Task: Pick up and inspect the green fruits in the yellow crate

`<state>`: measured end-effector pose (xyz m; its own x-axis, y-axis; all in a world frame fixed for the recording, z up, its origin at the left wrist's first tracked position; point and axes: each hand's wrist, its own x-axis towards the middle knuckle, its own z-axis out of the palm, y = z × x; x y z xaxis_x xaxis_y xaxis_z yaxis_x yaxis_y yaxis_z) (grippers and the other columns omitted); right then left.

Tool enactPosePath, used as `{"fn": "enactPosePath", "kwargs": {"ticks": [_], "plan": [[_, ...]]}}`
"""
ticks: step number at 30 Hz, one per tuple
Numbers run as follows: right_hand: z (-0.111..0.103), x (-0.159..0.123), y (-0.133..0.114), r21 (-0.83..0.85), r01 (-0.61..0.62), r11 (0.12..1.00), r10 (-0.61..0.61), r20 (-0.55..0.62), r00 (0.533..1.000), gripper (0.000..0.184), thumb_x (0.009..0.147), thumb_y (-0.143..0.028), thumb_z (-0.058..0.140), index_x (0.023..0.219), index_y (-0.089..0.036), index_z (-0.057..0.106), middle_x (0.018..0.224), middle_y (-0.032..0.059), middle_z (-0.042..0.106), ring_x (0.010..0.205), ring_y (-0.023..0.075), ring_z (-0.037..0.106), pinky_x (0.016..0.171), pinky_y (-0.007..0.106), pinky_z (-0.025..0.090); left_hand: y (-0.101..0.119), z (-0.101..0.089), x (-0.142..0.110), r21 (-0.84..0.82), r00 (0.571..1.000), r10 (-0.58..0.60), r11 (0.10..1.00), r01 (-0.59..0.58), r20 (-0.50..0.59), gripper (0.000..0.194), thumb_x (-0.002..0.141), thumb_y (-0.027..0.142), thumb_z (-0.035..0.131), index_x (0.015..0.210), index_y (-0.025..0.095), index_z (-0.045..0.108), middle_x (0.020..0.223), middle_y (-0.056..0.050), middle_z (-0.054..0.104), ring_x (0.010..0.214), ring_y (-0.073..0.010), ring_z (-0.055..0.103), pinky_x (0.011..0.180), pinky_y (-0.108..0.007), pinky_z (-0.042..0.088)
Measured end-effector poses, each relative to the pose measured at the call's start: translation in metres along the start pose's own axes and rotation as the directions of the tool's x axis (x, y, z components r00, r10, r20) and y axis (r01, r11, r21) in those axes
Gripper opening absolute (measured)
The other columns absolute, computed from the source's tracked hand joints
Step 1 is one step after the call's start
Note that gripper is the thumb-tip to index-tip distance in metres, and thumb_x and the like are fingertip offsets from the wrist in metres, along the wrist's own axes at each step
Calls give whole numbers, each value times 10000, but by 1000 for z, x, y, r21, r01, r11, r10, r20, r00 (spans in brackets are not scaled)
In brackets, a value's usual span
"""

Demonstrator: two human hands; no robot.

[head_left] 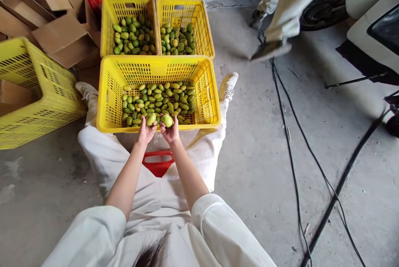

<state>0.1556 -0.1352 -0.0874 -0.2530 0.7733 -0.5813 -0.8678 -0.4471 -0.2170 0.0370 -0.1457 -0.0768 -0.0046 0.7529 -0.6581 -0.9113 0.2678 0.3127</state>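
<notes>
My left hand point(146, 131) is closed around a green mango point(151, 119), held just over the near rim of a yellow plastic crate point(104, 92). Beside it, my right hand point(170, 130) grips a second, lighter green mango point(167, 121). The two fruits are a short gap apart. Many green and yellowish mangoes point(162, 98) lie spread over the bottom of this crate, between my legs. The fingers are partly hidden behind the fruit.
Two more yellow crates point(209, 36) with mangoes stand behind. To the left are another yellow crate point(59, 92) and cardboard boxes point(62, 36). A red seat point(158, 170) shows between my thighs. Black cables point(291, 154) cross the floor, and a person's leg point(288, 7) shows near a white vehicle point(374, 21).
</notes>
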Motion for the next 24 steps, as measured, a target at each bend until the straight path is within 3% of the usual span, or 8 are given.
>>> {"fn": "enactPosePath", "kwargs": {"ticks": [3, 7, 10, 13, 15, 18, 20, 24], "plan": [[0, -3, -1, 14, -2, 1000, 2, -5, 1000, 203, 956, -304, 490, 1021, -209, 658, 905, 26, 730, 617, 122, 557, 512, 215, 483, 0, -2, 0, 7, 999, 14, 1000, -14, 41, 289, 1045, 355, 511, 896, 185, 690, 771, -31, 654, 605, -106, 542, 448, -175, 408], [1, -4, 0, 1, 25, 1000, -25, -6, 1000, 186, 928, -209, 531, 1068, -251, 645, 998, -4, 747, 631, 100, 574, 525, 183, 468, -1, -3, -1, 23, 999, 44, 999, -45, 32, 253, 1038, 337, 518, 955, 191, 708, 815, -34, 686, 543, -88, 480, 436, -185, 376], [3, -3, 2, 4, 46, 999, -45, -68, 997, 113, 977, -334, 546, 1001, -261, 628, 919, -21, 737, 558, 91, 513, 476, 173, 422, -2, -3, -1, 44, 998, 53, 998, -52, -16, 272, 1005, 406, 587, 872, 186, 677, 822, -34, 668, 567, -85, 495, 465, -194, 383], [6, -3, 1, 39, 49, 998, -47, -41, 998, 328, 1011, -485, 485, 838, -229, 595, 698, -27, 624, 520, 97, 467, 433, 174, 379, -2, -2, -2, 41, 999, 40, 998, -41, 23, 325, 977, 479, 611, 817, 196, 631, 760, -12, 580, 591, -98, 492, 503, -207, 404], [8, -5, 1, 71, 50, 996, -50, -2, 999, 383, 1030, -452, 439, 747, -220, 549, 631, -32, 547, 534, 100, 486, 450, 173, 408, -1, -1, -2, 32, 998, 42, 999, -44, 55, 335, 970, 490, 608, 800, 202, 610, 727, 0, 524, 607, -109, 491, 539, -219, 429], [10, -8, 1, 73, 37, 997, -37, -6, 999, 304, 1017, -269, 452, 727, -212, 525, 695, -21, 589, 602, 95, 558, 526, 171, 494, -1, 0, -4, 39, 997, 56, 998, -59, 59, 253, 955, 393, 630, 796, 199, 596, 758, -5, 544, 695, -124, 560, 627, -231, 485], [11, -9, 1, 38, 23, 999, -22, -23, 999, 240, 994, -191, 491, 760, -207, 539, 718, -30, 603, 570, 77, 534, 510, 151, 479, -2, 1, -5, 61, 997, 57, 996, -60, 50, 148, 926, 264, 653, 808, 194, 598, 787, -1, 575, 704, -110, 575, 634, -212, 482], [9, -8, 2, -47, -7, 999, 5, -29, 1000, 321, 1024, -309, 546, 724, -215, 483, 580, -76, 451, 443, 64, 379, 409, 137, 360, -4, 1, -5, 164, 997, 39, 985, -49, 65, 148, 877, 153, 692, 789, 191, 581, 718, 28, 541, 558, -70, 483, 522, -181, 399]]}}
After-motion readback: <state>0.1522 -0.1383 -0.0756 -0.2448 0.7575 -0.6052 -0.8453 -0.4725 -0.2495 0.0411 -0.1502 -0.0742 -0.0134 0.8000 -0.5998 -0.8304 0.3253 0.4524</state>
